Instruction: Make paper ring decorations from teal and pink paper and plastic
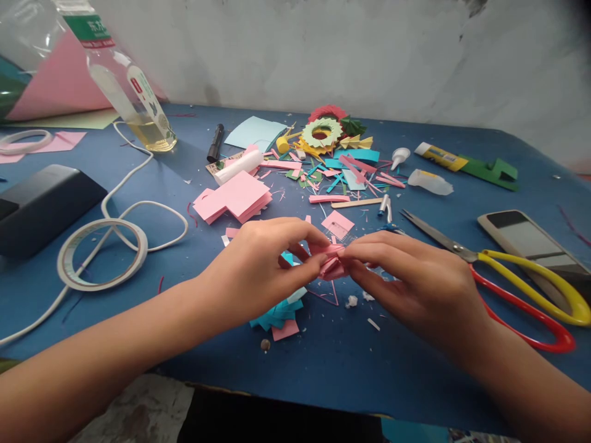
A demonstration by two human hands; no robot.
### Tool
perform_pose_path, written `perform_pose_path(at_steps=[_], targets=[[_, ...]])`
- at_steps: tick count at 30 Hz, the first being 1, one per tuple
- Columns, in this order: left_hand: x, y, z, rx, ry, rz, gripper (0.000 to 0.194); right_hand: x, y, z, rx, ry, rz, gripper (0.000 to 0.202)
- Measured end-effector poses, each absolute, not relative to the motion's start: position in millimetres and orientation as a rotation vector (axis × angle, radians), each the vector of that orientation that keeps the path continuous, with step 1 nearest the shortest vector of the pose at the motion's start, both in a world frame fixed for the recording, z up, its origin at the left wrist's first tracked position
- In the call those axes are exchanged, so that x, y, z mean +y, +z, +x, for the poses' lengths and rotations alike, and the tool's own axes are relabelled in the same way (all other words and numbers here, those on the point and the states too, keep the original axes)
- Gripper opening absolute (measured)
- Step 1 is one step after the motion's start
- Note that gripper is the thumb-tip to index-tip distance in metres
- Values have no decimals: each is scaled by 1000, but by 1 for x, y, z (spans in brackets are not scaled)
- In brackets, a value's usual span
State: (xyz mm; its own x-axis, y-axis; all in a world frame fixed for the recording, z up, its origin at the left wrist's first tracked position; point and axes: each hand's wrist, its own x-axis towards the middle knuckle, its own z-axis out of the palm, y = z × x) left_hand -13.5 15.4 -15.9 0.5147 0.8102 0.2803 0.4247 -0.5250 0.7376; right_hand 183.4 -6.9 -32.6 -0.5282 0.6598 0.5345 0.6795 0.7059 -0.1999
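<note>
Both hands meet over the front middle of the table around a folded pink paper piece (333, 266). My left hand (272, 258) pinches it from the left between thumb and fingers. From the right, the fingertips of my right hand (410, 277) close on its other edge. Fingers cover part of the piece, so its full shape is hidden. Beneath my left hand lies a blue folded-paper shape (277, 314), partly covered, with a pink scrap (285, 330) at its front. A small pink square (338, 224) rests just beyond the fingers.
Scissors (462, 251) with red and yellow handles and a phone (526, 237) lie at right. Behind are stacked pink papers (237, 197), paper scraps, folded paper rings (322, 134) and a glue tube (441, 157). Leftward are a tape roll (64, 271), a cable, and a tilted bottle (133, 98).
</note>
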Motion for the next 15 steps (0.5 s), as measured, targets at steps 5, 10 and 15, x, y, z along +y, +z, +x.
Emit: perform_pose_path(at_steps=[5,10,15], targets=[[16,-16,-14,1002,837,2147,8,-6,-33,183,-2323,-32,-1008,13],[16,-16,-14,996,828,2124,8,-5,-34,183,-2301,-49,-967,14],[17,-15,-14,997,824,2069,8,-5,-35,184,-2291,-13,-964,15]])
